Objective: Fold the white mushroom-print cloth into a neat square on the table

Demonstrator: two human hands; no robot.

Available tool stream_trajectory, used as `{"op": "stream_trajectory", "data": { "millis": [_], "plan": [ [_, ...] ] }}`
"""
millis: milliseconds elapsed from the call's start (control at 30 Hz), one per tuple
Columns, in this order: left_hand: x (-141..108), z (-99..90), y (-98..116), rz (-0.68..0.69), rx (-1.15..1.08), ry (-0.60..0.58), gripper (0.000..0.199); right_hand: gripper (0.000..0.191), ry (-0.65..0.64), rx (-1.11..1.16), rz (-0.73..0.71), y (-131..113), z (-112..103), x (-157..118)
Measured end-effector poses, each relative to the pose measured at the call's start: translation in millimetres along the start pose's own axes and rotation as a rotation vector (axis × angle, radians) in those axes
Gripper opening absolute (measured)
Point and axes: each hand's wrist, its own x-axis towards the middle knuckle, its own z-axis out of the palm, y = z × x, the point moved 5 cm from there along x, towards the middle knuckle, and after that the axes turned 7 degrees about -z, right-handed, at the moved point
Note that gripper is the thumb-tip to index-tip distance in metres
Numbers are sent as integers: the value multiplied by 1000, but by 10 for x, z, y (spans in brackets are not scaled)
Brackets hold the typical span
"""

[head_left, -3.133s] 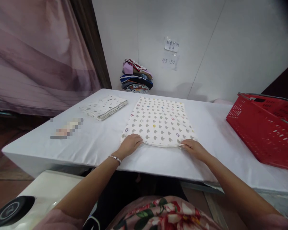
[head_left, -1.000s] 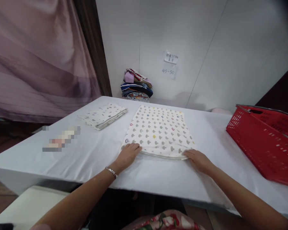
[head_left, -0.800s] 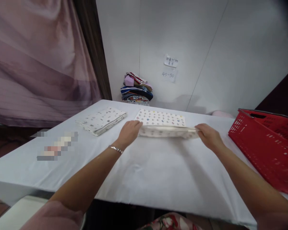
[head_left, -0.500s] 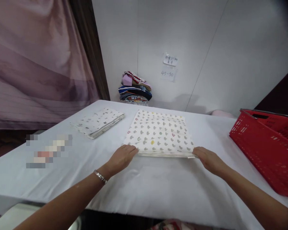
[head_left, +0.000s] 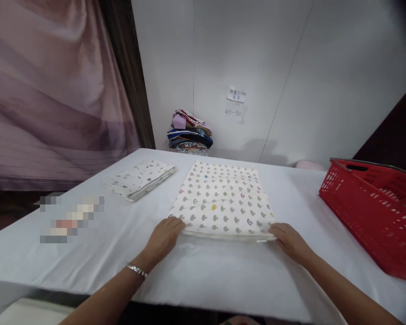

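Observation:
A folded white cloth with rows of grey and a few coloured mushroom prints lies flat in front of me. Its layered near edge faces me, with a small white tag at the right. My left hand, with a silver bracelet at the wrist, is closed on the near left corner. At the near right corner my right hand grips the same edge, fingers on top; both thumbs are hidden. Another folded printed cloth rests to the left, apart from my hands.
A red plastic basket stands on the white-covered table at the right. Behind the table is a stack of folded fabrics by the wall, below paper notes. A blurred-out patch covers something at the left.
Both hands have drawn the near edge of the cloth towards me, and the cloth reaches nearer the table's front. The view has tilted up slightly.

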Motion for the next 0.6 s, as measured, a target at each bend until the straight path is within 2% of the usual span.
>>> {"op": "stream_trajectory", "data": {
  "millis": [67,133,233,367,500,600],
  "plan": [
    [20,-124,-50,-8,1,55,29,38,62,-40,53,33,-117,5],
    [-41,-151,-59,20,-22,50,29,36,53,-23,58,-34,-163,-20],
    [-220,-10,-46,66,-80,-44,30,31,-86,103,23,-240,-103,-83],
    [-386,148,-75,29,-134,-94,34,34,-213,258,109,-365,-91,-106],
    [-395,77,-107,5,-212,-137,42,38,-279,486,223,-251,-126,15],
    [-282,-23,-162,-47,-277,-164,37,35,-172,539,313,-56,-101,253]
  ]
}}
